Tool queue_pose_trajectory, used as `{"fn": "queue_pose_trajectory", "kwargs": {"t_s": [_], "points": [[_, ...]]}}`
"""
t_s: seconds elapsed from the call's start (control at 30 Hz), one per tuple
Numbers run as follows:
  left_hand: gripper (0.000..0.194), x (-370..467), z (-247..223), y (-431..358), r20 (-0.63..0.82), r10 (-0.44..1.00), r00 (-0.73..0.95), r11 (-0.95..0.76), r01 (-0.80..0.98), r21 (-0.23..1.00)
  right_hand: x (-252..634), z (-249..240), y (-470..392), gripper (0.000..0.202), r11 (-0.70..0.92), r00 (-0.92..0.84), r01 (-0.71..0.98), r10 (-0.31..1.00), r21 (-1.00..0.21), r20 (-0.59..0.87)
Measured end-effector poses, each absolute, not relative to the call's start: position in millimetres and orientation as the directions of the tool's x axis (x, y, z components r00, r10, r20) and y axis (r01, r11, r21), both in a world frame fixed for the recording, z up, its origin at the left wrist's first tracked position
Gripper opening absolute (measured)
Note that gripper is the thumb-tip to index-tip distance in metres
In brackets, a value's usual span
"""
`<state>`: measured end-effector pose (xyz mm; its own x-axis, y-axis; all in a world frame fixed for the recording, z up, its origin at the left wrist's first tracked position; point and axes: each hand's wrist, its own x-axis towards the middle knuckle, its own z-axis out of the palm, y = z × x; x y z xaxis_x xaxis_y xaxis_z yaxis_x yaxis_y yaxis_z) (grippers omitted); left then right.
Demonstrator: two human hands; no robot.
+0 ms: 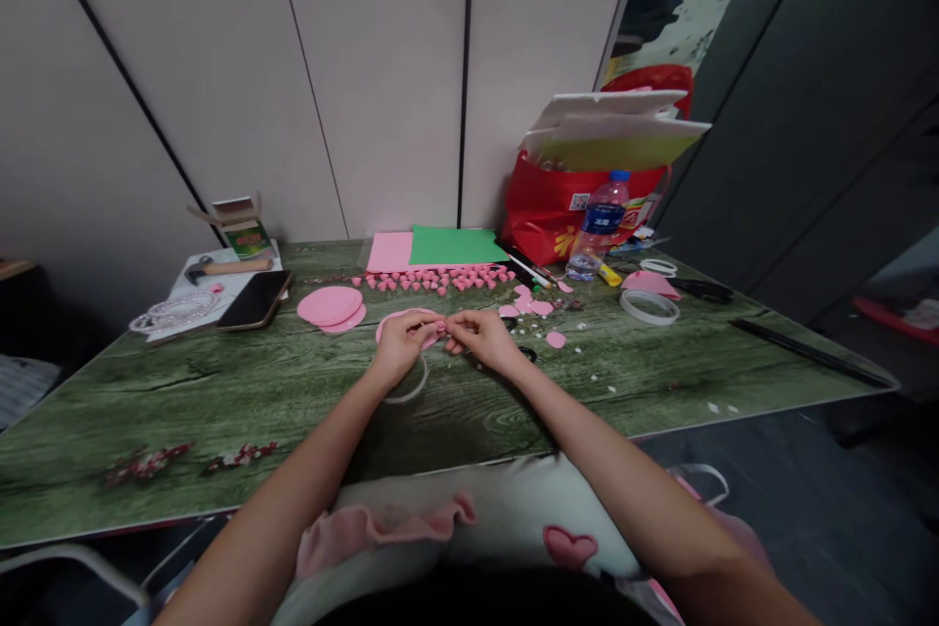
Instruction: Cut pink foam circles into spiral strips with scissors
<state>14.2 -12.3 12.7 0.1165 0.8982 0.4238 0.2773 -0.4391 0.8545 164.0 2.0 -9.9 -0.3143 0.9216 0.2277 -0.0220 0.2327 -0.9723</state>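
Above the middle of the table, my left hand [398,347] pinches a small pink rolled paper piece [440,326]. The fingers of my right hand [480,337] are closed at the same piece from the other side, and the fingertips partly cover it. Under my left hand lie a pink paper disc [382,325] and a white ring [417,389], perhaps a tape roll, both partly hidden. Behind my hands, many similar small pink rolled pieces [440,281] stand in rows. Beside my right hand are small pink paper rounds [541,308] and dark scissor handles [527,353].
To the left are pink discs [330,305], a phone [254,300], a hammer [231,267] and a small box [247,233]. Pink and green sheets [459,245] lie at the back. A water bottle [600,225], red bag [539,205] and tape roll [649,307] stand right.
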Motion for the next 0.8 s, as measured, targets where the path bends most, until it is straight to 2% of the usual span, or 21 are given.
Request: {"fn": "queue_pose_trajectory", "kwargs": {"t_s": [0.63,0.73,0.8], "points": [[0.017,11.5,11.1,-9.9,0.375,0.919,0.118,-0.393,0.233,0.89,164.0,-7.4,-0.3,0.028,0.216,-0.292,-0.05,0.93,-0.975,0.222],[0.019,9.8,8.1,-6.8,0.336,0.938,0.082,-0.345,0.173,0.923,165.0,-8.7,2.2,0.026,0.217,-0.244,-0.046,0.944,-0.975,0.222],[0.021,9.3,6.6,-5.6,0.294,0.955,0.046,-0.298,0.086,0.951,167.5,-9.7,5.3,0.024,0.256,-0.148,-0.052,0.954,-0.965,0.26]]}}
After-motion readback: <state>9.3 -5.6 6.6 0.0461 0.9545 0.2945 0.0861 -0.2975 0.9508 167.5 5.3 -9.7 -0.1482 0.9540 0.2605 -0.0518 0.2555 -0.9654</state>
